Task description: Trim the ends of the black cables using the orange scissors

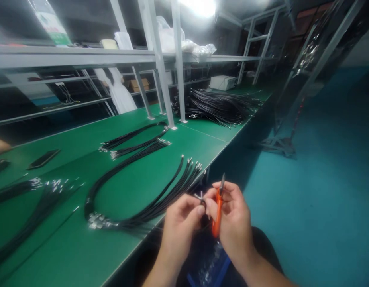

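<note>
Over the front edge of the green bench (142, 191), my left hand (181, 219) pinches the end of a black cable (203, 202), where thin pale wires stick out. My right hand (235, 217) is closed around orange-handled snips (218, 215), their dark metal tip pointing up. Its thumb and finger meet the cable end beside the left fingertips. Just left of my hands, a bundle of black cables (163, 199) with silvery ends lies along the bench edge. That bundle curves round to a clump of pale connectors (96, 221).
More cable bundles lie at the left (38, 215) and in a large heap (217, 105) farther back. A phone (44, 158) rests near another person's arm (0, 146). White posts (160, 67) carry a shelf (77, 57). Below my hands is a blue bin (223, 267).
</note>
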Available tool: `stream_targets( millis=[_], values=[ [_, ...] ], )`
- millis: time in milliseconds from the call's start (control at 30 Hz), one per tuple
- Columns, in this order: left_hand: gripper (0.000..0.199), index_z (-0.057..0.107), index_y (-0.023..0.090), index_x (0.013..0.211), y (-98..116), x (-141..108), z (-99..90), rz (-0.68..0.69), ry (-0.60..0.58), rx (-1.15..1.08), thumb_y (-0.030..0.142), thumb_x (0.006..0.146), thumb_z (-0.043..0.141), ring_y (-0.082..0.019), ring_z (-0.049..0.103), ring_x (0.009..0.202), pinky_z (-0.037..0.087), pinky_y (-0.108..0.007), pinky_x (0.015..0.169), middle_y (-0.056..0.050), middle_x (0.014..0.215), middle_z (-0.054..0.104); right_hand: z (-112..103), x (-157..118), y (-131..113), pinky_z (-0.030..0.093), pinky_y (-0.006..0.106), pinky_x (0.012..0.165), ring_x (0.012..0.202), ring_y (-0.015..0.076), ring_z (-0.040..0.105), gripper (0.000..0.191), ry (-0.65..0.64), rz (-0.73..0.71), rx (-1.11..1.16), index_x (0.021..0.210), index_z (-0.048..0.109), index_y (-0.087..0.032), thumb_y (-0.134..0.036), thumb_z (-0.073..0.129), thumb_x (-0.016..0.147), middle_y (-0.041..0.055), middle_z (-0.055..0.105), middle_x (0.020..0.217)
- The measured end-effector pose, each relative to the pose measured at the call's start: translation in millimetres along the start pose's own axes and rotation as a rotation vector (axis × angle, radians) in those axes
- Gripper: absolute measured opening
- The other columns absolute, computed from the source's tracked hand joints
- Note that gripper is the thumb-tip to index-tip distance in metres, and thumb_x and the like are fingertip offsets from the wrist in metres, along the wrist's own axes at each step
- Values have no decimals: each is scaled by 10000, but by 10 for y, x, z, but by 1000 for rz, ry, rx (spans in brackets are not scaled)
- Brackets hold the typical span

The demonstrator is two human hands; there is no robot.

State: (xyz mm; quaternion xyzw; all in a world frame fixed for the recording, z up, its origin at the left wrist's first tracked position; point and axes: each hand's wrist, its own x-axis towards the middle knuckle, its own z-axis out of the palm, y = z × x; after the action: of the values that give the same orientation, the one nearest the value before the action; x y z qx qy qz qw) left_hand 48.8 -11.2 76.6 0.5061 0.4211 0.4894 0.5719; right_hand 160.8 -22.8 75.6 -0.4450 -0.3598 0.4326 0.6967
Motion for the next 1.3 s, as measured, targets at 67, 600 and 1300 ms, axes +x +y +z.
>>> stream_targets(
  millis=[67,600,1300],
  values=[
    [146,595,147,715,-31,6,-19,-9,18,-26,253,778,673,-60,458,509,366,-171,497,20,658,591,-36,-16,16,501,221,552,661,137,614,259,25,-61,-38,976,558,-251,-148,675,769,-29,625,754],
    [120,617,140,701,16,-29,21,-3,-18,-9,222,775,663,-91,503,559,417,-193,524,16,638,576,-119,-17,107,540,299,681,754,205,683,576,-40,-680,-607,1074,605,-349,43,664,656,-22,721,843],
    [35,664,166,750,-68,24,-30,85,99,0,188,766,686,-90,567,572,477,-203,557,3,735,640,-222,-250,-46,249,142,304,332,36,380,149,-245,543,-16,754,664,-178,-144,758,643,-16,617,540]
  ],
)
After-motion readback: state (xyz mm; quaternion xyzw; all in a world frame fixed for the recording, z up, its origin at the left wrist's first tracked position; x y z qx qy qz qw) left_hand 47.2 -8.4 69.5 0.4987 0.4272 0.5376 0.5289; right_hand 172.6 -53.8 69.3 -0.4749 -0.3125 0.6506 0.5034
